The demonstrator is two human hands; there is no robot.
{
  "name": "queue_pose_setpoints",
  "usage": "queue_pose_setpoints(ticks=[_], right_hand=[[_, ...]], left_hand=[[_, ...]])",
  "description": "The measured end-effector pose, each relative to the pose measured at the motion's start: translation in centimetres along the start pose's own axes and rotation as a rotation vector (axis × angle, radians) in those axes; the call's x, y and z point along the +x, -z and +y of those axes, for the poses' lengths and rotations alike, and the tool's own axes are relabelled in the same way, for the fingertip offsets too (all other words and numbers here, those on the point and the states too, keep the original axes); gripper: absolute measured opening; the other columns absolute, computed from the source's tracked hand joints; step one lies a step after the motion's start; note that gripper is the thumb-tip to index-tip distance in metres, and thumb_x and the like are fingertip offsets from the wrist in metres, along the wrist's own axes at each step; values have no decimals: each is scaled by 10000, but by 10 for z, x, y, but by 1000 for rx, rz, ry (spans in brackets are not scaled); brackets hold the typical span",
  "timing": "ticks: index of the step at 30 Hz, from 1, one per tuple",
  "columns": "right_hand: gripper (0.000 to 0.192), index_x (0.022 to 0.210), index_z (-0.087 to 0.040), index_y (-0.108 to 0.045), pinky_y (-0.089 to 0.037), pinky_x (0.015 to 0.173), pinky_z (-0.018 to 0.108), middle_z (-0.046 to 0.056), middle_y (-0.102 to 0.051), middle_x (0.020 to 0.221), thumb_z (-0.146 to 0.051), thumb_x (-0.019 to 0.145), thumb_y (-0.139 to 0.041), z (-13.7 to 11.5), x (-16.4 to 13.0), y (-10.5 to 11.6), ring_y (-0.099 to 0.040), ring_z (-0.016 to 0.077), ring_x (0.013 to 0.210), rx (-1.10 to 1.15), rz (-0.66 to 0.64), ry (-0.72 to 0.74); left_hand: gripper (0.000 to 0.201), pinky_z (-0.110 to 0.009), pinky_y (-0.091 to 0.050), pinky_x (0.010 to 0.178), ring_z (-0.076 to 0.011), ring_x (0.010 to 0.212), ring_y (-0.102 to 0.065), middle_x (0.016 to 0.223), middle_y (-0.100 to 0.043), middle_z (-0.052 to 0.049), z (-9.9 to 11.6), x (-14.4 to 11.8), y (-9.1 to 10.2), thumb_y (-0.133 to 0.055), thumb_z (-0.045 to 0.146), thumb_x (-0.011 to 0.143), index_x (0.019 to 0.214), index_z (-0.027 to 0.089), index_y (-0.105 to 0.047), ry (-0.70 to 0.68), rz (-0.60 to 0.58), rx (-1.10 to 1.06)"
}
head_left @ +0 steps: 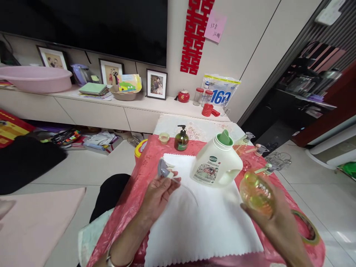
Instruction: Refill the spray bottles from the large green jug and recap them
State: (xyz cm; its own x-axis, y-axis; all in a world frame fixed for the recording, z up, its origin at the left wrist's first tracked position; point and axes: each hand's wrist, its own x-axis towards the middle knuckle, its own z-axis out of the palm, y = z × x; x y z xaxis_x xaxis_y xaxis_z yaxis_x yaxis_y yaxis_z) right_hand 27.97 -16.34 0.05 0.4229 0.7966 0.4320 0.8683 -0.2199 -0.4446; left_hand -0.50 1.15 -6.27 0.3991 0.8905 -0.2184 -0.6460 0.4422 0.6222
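Observation:
My left hand [160,191] is closed round a grey and white spray head [164,170], whose thin dip tube [191,193] curves off to the right over a white cloth [194,230]. My right hand [274,211] grips a clear bottle of yellow liquid [256,194], blurred by motion, at the right of the table. Between the hands and farther back stands a large white detergent jug [217,159], uncapped, with a green spout. Behind the right hand are several clear spray bottles [257,150] with grey and white heads.
A dark green pump bottle [181,139] and a small pale cup [164,138] stand at the back of the red-covered table [152,148]. A roll of tape [310,230] lies at the right edge. Behind runs a low cabinet [133,105] with photo frames and jars.

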Motion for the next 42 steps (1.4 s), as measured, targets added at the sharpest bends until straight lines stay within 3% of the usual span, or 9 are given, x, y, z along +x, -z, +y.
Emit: queue_pose_setpoints(ticks=[5,8,12,22,26,42], right_hand=[[758,1480,-224,-446,-477,959,451,87,-519,1318,-663,875,-574,-12,77,26,-527,314,1162,-208,122,207],[716,1447,-161,-479,-468,957,478,121,-520,1308,-607,887,-487,-23,108,31,-500,345,1173,-365,196,329],[660,1439,-99,-494,-458,963,482,161,-511,1277,-445,880,-436,-35,130,31,-485,342,1167,-508,202,463],[588,1417,-159,-514,-479,815,403,133,-494,1305,-337,857,-487,-54,148,38,-472,309,1061,-792,199,553],[590,1420,-165,-514,-480,825,395,113,-497,1326,-283,842,-533,-64,151,41,-467,311,1121,-882,157,535],[583,1370,-243,-592,-431,833,376,59,-491,1349,-203,789,-594,-82,155,48,-452,275,1209,-1048,211,603]], left_hand=[[416,-298,-602,789,-193,866,-753,1006,-767,-51,-44,1,24,-930,330,677,1015,203,-722,49,-94,29],[394,-299,-590,803,-187,883,-747,1029,-761,-52,-53,3,37,-910,338,710,1039,222,-728,51,-113,36],[394,-317,-583,836,-194,901,-746,1053,-758,-51,-56,6,46,-901,333,723,1063,235,-728,41,-124,24],[368,-325,-564,842,-189,893,-737,1033,-760,-52,-56,6,46,-893,325,735,1048,227,-725,67,-130,-10],[364,-315,-563,831,-184,882,-735,1023,-759,-52,-53,4,43,-894,321,733,1042,220,-728,69,-133,-7],[366,-308,-560,809,-181,871,-733,1010,-760,-55,-52,4,41,-903,328,719,1024,218,-735,79,-125,1]])
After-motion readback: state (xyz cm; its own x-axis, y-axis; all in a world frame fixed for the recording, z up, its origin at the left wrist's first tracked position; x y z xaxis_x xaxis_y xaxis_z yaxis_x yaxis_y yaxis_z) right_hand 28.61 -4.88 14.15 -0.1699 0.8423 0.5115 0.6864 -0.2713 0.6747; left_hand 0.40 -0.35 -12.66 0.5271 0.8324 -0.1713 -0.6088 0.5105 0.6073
